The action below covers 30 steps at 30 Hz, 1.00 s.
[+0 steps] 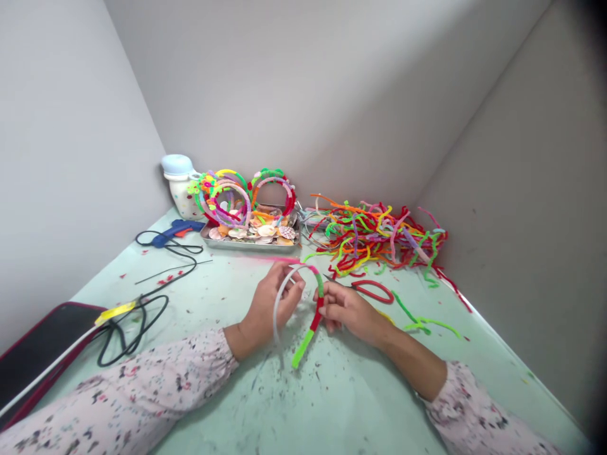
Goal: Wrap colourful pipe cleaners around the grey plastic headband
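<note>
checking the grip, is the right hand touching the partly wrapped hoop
Touching. The head view shows the right hand with its fingertips against the red section of the hoop.

From my end of the feed I can't read any text, label, brand, number or sign.
</note>
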Each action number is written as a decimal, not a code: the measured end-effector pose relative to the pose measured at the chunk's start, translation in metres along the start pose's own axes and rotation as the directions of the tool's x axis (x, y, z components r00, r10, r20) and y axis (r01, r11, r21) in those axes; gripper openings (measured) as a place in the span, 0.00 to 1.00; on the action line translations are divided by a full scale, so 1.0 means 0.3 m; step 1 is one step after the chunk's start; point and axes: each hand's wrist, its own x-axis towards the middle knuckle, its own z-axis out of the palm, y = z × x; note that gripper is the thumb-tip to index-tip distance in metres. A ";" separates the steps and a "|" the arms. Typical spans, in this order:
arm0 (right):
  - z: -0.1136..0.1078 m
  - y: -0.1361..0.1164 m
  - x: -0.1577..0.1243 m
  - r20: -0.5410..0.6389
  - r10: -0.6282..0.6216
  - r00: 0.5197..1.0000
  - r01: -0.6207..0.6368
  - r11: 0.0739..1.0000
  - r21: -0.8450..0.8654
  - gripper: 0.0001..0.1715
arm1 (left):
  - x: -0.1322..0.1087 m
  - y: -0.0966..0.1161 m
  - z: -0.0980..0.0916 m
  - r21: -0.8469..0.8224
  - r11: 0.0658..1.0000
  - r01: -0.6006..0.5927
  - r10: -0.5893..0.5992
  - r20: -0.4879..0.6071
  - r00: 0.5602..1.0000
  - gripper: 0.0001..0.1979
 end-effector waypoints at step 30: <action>0.014 -0.005 -0.002 -0.147 -0.021 0.989 0.027 0.999 0.034 0.06 | -0.004 -0.032 0.015 0.175 0.981 0.079 -0.137 0.355 0.925 0.10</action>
